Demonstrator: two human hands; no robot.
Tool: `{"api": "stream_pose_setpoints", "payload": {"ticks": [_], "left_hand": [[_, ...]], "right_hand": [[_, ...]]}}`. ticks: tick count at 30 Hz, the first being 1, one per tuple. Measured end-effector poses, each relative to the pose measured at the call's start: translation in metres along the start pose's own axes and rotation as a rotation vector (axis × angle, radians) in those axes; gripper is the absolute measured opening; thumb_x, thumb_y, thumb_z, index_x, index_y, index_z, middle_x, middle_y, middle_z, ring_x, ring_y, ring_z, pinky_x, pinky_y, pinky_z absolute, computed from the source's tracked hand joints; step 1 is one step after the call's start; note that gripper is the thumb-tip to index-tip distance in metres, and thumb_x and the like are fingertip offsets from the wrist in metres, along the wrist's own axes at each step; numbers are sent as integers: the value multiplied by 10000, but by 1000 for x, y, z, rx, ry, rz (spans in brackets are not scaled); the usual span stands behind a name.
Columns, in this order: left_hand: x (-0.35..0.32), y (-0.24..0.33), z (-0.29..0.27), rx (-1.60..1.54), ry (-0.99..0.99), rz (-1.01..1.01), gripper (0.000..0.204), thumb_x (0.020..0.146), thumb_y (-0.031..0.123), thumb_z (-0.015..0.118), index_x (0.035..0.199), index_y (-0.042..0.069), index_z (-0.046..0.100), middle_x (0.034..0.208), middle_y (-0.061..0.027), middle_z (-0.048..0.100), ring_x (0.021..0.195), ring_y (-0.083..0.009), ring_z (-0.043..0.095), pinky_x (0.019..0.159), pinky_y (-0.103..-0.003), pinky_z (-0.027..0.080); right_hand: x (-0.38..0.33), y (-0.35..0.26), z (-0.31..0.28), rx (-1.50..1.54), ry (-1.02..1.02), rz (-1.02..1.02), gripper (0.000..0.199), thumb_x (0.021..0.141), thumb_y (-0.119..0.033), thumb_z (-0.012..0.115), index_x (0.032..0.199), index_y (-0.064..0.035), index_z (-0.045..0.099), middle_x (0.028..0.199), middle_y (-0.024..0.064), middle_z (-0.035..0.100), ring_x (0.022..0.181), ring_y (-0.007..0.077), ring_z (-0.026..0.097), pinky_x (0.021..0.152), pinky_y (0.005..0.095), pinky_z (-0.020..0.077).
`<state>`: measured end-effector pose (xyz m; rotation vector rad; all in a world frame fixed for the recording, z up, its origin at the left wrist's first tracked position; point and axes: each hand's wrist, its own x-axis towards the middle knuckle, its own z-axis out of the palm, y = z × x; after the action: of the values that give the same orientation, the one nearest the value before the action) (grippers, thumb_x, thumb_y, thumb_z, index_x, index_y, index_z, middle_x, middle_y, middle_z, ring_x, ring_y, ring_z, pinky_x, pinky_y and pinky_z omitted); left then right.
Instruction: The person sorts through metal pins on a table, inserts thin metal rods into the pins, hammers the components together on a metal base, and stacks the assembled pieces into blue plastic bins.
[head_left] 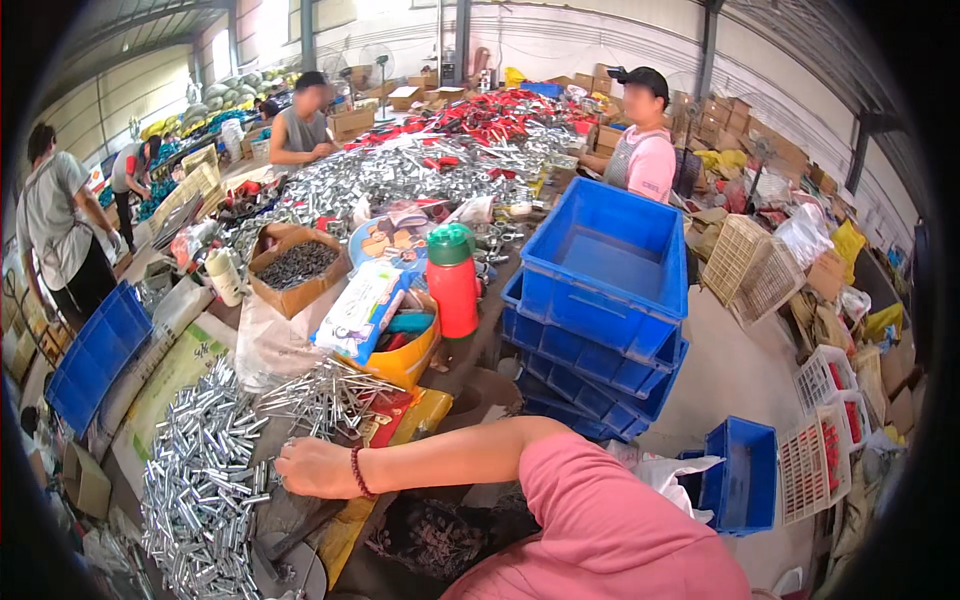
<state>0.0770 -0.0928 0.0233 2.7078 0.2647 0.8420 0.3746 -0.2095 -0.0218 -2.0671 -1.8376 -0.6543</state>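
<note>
Dark lettering marks the green-and-white sack [185, 375] along the work surface's [290, 515] left edge; a white-and-blue packet [362, 310] bears a cartoon figure and small print, and a round fan [385, 243] behind it shows more cartoon figures. The silver metal tubes [205, 490], short, slim and shiny, lie in a jumbled heap towards the surface's near left corner, with thinner rods [330, 395] beyond the right hand [318, 468]. That hand bends its fingers just beside the heap's right side; whether they grasp anything I cannot tell, nor the left hand's grip. Yellow sheeting [350, 530] lines the surface's right edge.
</note>
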Motion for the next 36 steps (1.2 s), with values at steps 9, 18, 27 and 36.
{"api": "stream_pose_setpoints", "payload": {"ticks": [9,18,27,36], "left_hand": [[-4,-4,8,-118,36,-54,176,938,102,739,886,-62,707,824,-214,675,758,-356,633,732,-455,517],[-2,-2,9,-122,70,-45,143,904,79,765,876,-55,725,802,-227,678,714,-374,606,714,-468,509],[-5,-3,8,-120,51,-74,169,920,99,762,879,-59,720,799,-231,668,717,-369,609,706,-465,503],[-17,-22,13,50,-6,4,118,953,106,700,933,-1,746,873,-173,697,801,-314,648,780,-411,526]], "right_hand": [[6,8,5,88,64,-101,110,728,-171,695,732,-62,715,851,110,667,819,303,684,706,412,544],[-1,-9,3,268,109,-39,156,728,-180,716,811,-54,675,870,134,665,829,333,687,722,445,548],[9,-19,1,541,108,27,200,800,-125,685,930,-22,573,873,151,629,813,377,670,679,486,536],[27,-98,-16,595,100,-147,170,831,-173,618,933,-40,586,869,141,628,875,365,656,725,478,528]]}}
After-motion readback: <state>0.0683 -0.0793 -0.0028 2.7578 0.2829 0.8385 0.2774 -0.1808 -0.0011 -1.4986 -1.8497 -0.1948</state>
